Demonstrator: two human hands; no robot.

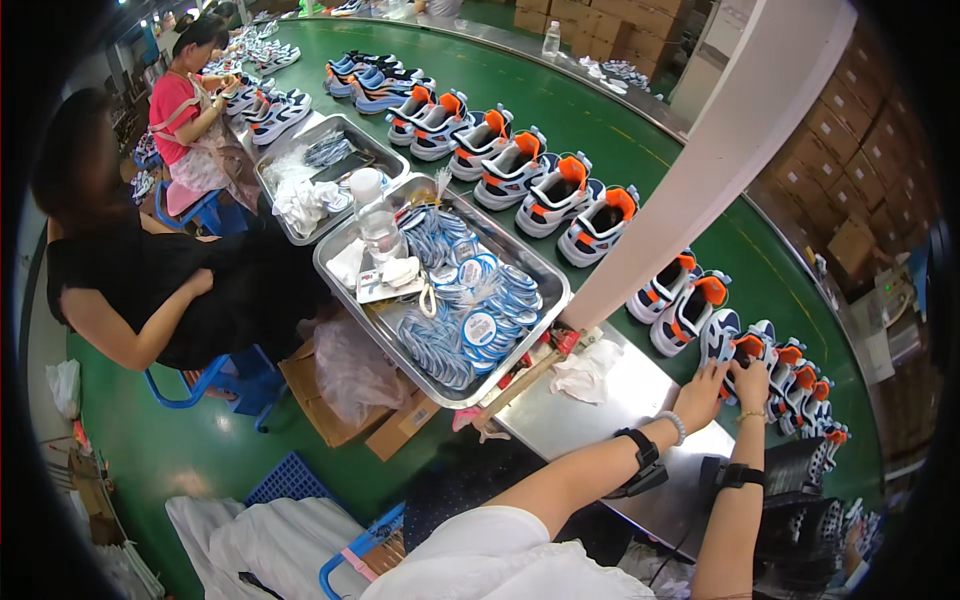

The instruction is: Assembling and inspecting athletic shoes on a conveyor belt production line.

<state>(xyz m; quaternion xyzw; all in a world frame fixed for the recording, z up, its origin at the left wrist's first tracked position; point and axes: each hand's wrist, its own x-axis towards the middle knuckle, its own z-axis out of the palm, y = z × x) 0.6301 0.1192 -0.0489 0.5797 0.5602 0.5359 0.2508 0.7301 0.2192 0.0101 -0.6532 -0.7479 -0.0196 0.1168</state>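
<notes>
- Upper left: a seated person in a pink top (174,112) and, nearer, a person in black (95,300) beside a blue stool (228,385).
- Left of centre: a metal tray (377,137) with crumpled white wrapping (300,206).
- Centre: a second metal tray (521,347) holding blue-and-white round tags (480,328), a clear container (380,232) and scissors (429,300).
- Right of centre: a slanting pale pillar (715,150); below it, a crumpled white sheet (588,371).
- Upper centre: a clear bottle (551,40).
- Upper right: stacked cartons (845,120).
- Below the centre tray: a plastic bag (352,370) in an open cardboard box (305,393).
- Lower left: a blue basket (290,478).
</notes>
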